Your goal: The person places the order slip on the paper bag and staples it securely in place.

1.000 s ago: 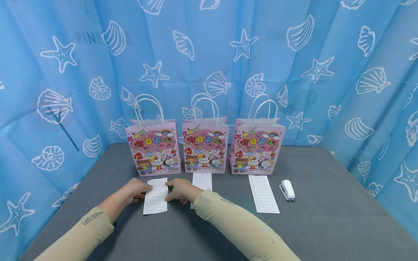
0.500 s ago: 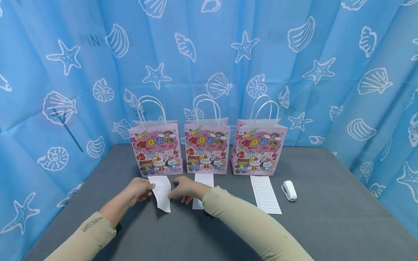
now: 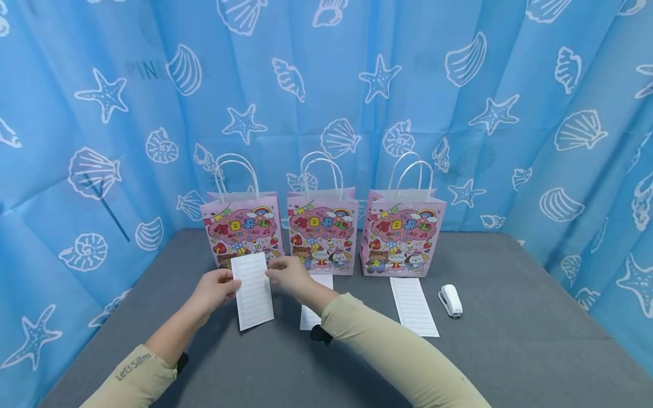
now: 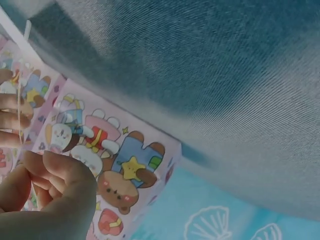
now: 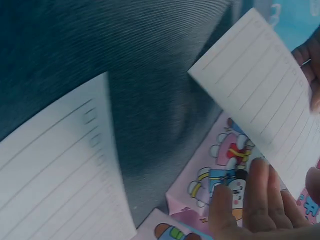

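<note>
A lined white paper slip (image 3: 253,294) with small checkboxes is held up in front of the left gift bag (image 3: 242,226), tilted toward the head camera. My left hand (image 3: 213,290) pinches the slip's left edge between thumb and fingers. At its upper right edge, my right hand (image 3: 292,276) grips it with the thumb in front. In the left wrist view the slip (image 4: 20,107) shows nearly edge-on beyond the left hand (image 4: 55,187). From the right wrist, the fingers of the right hand (image 5: 252,210) reach behind the slip (image 5: 257,90).
A second pink gift bag (image 3: 322,232) stands in the middle and a third gift bag (image 3: 403,238) to its right. A lined slip (image 3: 309,319) lies before the middle one, partly under the right arm; another lined slip (image 3: 414,306) lies before the right one. Beside that sits a white stapler (image 3: 450,300).
The slip has come up off the table and now faces the head camera, covering the lower part of the left bag. Both hands have risen with it.
</note>
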Demonstrator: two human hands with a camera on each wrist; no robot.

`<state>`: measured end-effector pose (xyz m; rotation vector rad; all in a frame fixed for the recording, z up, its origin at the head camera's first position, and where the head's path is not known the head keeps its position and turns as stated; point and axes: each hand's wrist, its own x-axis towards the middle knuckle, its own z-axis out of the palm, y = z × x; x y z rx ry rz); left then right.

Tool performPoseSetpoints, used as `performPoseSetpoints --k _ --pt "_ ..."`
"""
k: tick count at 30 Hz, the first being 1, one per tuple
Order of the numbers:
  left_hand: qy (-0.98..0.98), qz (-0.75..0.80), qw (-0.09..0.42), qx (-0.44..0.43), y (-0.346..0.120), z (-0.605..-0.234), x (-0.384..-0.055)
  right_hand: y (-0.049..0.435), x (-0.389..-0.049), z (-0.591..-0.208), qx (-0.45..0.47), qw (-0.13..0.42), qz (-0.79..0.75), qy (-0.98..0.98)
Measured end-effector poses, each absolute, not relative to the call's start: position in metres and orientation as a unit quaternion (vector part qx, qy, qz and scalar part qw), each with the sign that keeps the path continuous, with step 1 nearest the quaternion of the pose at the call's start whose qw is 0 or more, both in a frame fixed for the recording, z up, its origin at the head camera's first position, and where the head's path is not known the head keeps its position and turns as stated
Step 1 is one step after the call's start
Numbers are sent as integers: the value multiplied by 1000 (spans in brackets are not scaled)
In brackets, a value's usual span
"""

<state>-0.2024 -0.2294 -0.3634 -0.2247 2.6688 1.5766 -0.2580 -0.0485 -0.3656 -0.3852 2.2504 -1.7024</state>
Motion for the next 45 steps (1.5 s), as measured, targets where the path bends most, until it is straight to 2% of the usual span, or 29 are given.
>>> performPoseSetpoints --k 6,11,16,24,35,45 --pt "856 514 -24 -57 -226 -357 -200 -50 -259 -360 -120 121 -625 762" --pt "852 518 -43 -51 -225 -346 -198 -52 -256 -356 -122 72 -647 749" --pt "851 520 -57 -43 -227 -336 -195 -54 -253 -351 -130 50 -662 736" --pt "852 518 -67 -44 -228 -327 -197 -57 -255 -343 -117 41 -680 723" --pt "855 506 -107 -44 -231 -315 -208 -65 -264 -331 -91 26 -687 720" --pt "872 471 -129 -35 -239 -299 -217 -71 -272 -321 -81 31 -708 700"
